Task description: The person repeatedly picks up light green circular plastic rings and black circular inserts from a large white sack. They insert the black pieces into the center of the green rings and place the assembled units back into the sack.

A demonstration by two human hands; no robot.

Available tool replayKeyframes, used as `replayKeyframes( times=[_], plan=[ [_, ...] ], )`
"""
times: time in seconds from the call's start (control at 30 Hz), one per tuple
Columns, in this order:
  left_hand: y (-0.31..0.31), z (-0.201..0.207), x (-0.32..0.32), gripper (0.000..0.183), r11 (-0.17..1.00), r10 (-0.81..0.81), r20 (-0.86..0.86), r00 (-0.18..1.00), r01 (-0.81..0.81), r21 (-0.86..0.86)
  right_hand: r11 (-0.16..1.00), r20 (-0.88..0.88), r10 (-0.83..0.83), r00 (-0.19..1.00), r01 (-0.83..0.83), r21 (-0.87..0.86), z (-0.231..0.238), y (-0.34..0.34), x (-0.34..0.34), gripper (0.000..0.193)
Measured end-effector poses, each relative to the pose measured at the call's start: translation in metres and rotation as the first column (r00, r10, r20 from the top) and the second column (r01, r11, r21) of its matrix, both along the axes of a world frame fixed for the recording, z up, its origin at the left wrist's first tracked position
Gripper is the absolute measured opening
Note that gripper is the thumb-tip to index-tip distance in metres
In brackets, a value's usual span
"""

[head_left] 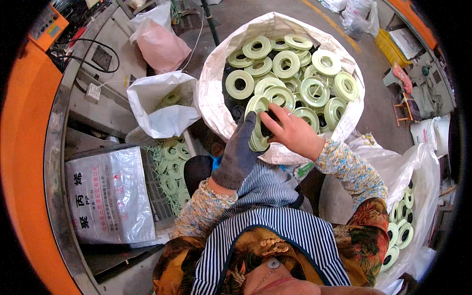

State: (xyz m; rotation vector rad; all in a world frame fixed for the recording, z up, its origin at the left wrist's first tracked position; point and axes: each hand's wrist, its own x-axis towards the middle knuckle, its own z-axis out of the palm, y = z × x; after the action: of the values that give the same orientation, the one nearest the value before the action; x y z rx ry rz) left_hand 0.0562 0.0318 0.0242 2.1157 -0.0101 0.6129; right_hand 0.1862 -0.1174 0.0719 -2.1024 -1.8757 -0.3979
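My left hand (237, 156), in a dark grey glove, is closed around a short stack of pale green plastic rings (257, 141). The rings are flanged, each with a wide round hole, and stand on edge one against another. From the right comes my bare right hand (298, 132). Its fingers are stretched out and apart, with the tips at the stack's right side; whether they press on a ring is hard to see. Both hands are over the near rim of a large white woven sack (212, 93), which holds many loose rings (314, 91) of the same kind.
At the left, a smaller white bag (164, 125) stands above a tray of rings and thin green scraps (169, 179). A printed white sack (110, 196) lies beside it, near an orange machine (22, 147). Clear plastic (418, 172) covers more rings at right. A yellow crate (391, 48) stands farther off.
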Motion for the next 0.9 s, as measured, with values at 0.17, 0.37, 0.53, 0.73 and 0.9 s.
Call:
replayKeyframes(
  times=[0.17, 0.37, 0.53, 0.73, 0.9],
  plan=[
    [0.003, -0.023, 0.006, 0.064, 1.0, -0.026, -0.038, 0.999, 0.026, 0.005, 0.999, 0.052, -0.03, 0.998, 0.029, 0.025, -0.004, -0.006, 0.002, 0.057],
    [0.013, -0.032, 0.007, 0.053, 0.935, -0.119, -0.119, 0.986, 0.071, -0.348, 0.988, 0.282, 0.152, 0.947, -0.152, -0.021, 0.024, 0.003, 0.015, 0.057],
    [-0.022, 0.027, 0.012, 0.057, 0.481, -0.14, 0.051, 0.989, 0.113, -0.869, 0.958, -0.505, -0.086, 0.859, 0.21, 0.195, -0.002, 0.006, -0.009, 0.058],
    [-0.001, -0.024, 0.021, 0.069, 0.997, -0.052, 0.226, 0.973, 0.038, 0.069, 0.967, -0.613, 0.246, -0.751, 0.236, 0.098, -0.049, -0.005, -0.003, 0.047],
    [0.04, -0.092, 0.016, 0.06, 0.924, 0.1, -0.292, 0.951, -0.197, -0.327, 0.711, -0.459, 0.664, -0.59, 0.688, 0.143, -0.064, -0.076, 0.019, 0.054]
  ],
)
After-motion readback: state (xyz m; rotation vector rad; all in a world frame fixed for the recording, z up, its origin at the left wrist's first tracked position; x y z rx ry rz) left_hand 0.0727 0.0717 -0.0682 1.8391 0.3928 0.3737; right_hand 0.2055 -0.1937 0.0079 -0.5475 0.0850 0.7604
